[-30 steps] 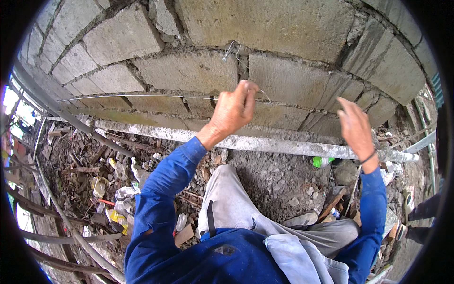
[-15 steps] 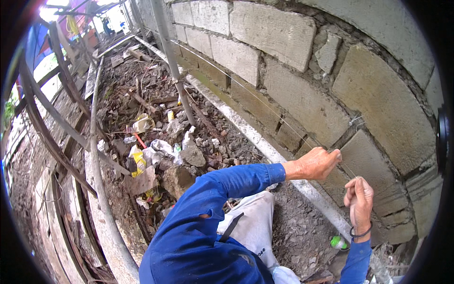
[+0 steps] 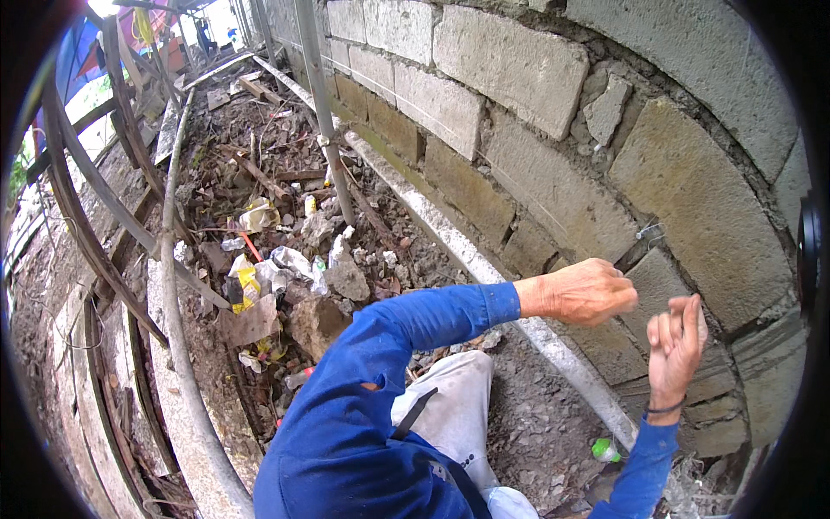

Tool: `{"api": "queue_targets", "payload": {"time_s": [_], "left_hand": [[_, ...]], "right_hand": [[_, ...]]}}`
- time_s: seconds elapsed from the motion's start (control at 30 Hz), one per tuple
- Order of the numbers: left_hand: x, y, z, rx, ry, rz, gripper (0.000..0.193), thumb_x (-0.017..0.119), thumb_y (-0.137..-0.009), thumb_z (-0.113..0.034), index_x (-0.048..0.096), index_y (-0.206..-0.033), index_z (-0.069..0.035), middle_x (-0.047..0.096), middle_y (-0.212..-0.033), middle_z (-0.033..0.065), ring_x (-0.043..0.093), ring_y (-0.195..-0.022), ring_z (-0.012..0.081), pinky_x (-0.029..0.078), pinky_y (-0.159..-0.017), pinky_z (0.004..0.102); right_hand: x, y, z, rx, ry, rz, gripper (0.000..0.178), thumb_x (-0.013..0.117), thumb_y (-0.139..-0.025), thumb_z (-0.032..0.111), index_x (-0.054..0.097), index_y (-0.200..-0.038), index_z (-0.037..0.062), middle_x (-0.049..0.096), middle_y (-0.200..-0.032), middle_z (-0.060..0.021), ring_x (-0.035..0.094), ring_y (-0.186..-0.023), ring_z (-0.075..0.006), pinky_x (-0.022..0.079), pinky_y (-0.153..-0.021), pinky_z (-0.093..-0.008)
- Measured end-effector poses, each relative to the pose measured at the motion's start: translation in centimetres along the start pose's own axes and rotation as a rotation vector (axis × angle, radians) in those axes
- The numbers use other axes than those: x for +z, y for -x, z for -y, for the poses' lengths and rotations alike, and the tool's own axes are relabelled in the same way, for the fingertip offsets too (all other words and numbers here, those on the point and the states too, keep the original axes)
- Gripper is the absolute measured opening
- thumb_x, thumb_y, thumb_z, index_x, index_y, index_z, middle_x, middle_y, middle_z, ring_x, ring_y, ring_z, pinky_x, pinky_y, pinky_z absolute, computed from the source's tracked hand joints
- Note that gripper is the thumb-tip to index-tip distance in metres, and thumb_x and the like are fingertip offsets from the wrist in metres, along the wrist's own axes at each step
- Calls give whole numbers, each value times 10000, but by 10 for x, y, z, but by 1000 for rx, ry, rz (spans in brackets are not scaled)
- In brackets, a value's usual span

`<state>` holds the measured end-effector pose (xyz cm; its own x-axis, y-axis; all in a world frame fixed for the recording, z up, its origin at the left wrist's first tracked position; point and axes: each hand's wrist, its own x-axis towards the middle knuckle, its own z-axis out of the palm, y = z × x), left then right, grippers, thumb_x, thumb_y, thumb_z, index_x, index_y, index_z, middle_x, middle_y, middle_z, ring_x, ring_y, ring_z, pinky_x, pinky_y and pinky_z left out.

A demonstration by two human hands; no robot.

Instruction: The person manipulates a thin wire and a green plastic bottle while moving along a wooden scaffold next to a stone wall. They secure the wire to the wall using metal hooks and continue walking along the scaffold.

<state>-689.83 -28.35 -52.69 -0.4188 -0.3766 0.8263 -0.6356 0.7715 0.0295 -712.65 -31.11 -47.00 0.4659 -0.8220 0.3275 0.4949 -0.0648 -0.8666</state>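
My left hand (image 3: pixel 588 291) is a fist, slightly blurred, held in front of the block wall (image 3: pixel 553 186). A thin pale string (image 3: pixel 540 210) runs along the wall from the far end towards this fist, faint in places. My right hand (image 3: pixel 677 350) is raised just to the right and lower, fingers curled and pinched together, with a dark band on the wrist. The stretch of string between the hands is too fine to make out. A nail with wire (image 3: pixel 648 232) sticks out of a mortar joint just above the hands.
A pale pipe (image 3: pixel 484 275) lies along the wall's foot. An upright pole (image 3: pixel 322 112) stands farther off. Rubble and litter (image 3: pixel 303 268) cover the ground at left, beside bent wooden rails (image 3: pixel 95 225). A green plastic item (image 3: pixel 606 450) lies near my right forearm.
Both hands have moved a little to the right, the right one farther from the left. The string shows more faintly. The view has shifted slightly.
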Motion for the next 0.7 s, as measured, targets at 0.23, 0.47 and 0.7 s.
{"api": "queue_targets", "payload": {"time_s": [0.23,0.47,0.7], "left_hand": [[-90,-7,60,-31,-350,155,149,644,-986,-294,675,-1028,-154,652,-824,26,649,-757,172,499,-789,392],[-183,45,142,-210,-478,323,301,577,-1065,-332,728,-1168,-93,725,-996,93,680,-932,244,501,-911,404],[-172,61,106,-478,-48,168,190,672,-990,-140,746,-1120,-23,763,-1066,159,743,-924,301,580,-832,400]], "right_hand": [[-130,41,101,-89,118,-203,293,518,-1111,315,610,-1090,38,204,-628,78,210,-518,-42,252,-497,-230],[-263,98,162,-152,218,-370,318,490,-1123,244,559,-1282,-23,246,-644,67,252,-537,-34,301,-523,-209],[-258,64,138,-128,146,-513,263,478,-1111,142,579,-1300,-10,639,-1117,-33,317,-540,-37,318,-521,-215]]}}
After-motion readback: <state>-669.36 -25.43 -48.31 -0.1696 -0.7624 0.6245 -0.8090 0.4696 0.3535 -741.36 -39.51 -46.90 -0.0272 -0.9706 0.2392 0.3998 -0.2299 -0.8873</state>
